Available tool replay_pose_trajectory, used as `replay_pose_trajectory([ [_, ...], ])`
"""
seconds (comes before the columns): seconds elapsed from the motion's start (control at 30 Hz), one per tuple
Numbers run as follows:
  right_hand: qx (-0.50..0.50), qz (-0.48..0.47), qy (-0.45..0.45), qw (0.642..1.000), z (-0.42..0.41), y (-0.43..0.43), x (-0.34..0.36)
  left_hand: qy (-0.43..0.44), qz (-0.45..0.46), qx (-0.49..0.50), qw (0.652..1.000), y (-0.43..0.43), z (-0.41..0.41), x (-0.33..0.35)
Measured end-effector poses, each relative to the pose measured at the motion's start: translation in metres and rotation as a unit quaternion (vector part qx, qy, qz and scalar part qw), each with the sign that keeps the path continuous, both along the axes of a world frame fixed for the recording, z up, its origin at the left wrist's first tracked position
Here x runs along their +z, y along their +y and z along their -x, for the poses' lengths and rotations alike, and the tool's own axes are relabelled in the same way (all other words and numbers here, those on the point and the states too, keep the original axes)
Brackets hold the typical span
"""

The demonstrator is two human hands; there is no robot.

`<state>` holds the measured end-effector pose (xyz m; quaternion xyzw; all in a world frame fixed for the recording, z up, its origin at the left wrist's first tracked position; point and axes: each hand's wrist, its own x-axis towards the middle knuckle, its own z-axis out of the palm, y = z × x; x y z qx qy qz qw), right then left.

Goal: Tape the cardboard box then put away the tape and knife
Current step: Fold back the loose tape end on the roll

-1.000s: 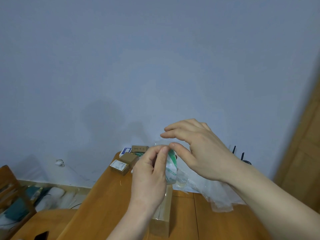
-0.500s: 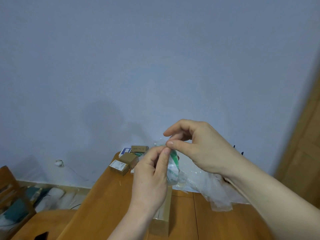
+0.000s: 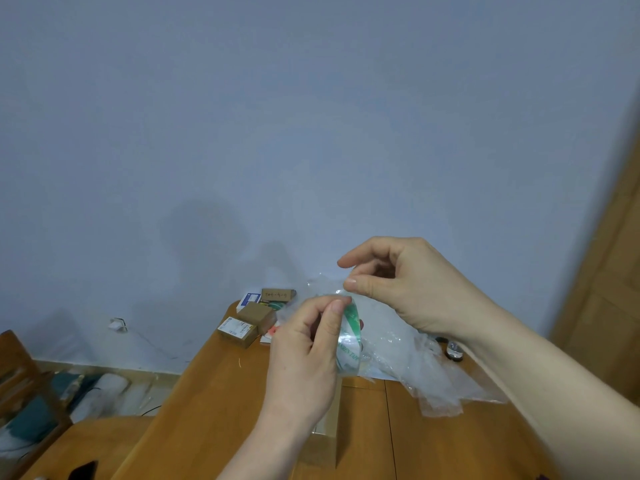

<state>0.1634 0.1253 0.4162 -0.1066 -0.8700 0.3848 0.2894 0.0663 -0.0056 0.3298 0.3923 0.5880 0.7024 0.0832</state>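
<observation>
Nearest: cardboard box [image 3: 325, 441] on the tabletop [image 3: 214, 410], mostly hidden under the left wrist; long axis runs away from the person. Above it, left hand [image 3: 304, 355] has its grip clamped on the tape roll [image 3: 349, 341], held on edge, hole axis roughly sideways, so the free end can peel upward. Right hand [image 3: 412, 285]: thumb and forefinger close together at the roll's top, probably picking at the tape end; whether they've got it I can't tell, clear film. Behind: crumpled plastic wrap [image 3: 426, 368], small boxes [image 3: 249, 320]. No knife in sight.
</observation>
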Motion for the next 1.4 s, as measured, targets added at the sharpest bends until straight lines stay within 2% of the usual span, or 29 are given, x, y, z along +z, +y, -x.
replay_pose_trajectory([
  [0.47,-0.025,0.025,0.031,0.999,-0.016,0.006,-0.007,-0.017,-0.025,-0.047,0.998,0.006,-0.013,-0.011],
  [0.6,-0.047,0.08,0.069,0.993,-0.027,0.01,-0.017,-0.031,-0.015,-0.075,0.997,0.011,-0.014,-0.021],
  [0.73,-0.132,0.169,0.118,0.97,-0.052,0.012,-0.047,-0.017,-0.013,-0.075,0.997,0.019,-0.015,-0.031],
  [0.83,-0.175,0.217,0.105,0.954,-0.071,0.0,-0.082,-0.016,-0.018,-0.074,0.997,0.028,-0.019,-0.039],
  [0.97,-0.16,0.255,0.056,0.952,-0.08,-0.018,-0.12,-0.002,0.002,-0.094,0.996,0.043,-0.036,-0.051],
  [1.07,-0.162,0.272,0.08,0.945,-0.084,-0.015,-0.136,-0.011,0.015,-0.138,0.99,0.059,-0.053,-0.061],
  [1.23,-0.239,0.308,0.145,0.909,-0.099,0.004,-0.164,-0.039,0.06,-0.183,0.98,0.091,-0.083,-0.087],
  [1.4,-0.318,0.326,0.149,0.878,-0.125,0.029,-0.204,-0.049,0.13,-0.198,0.97,0.122,-0.118,-0.13],
])
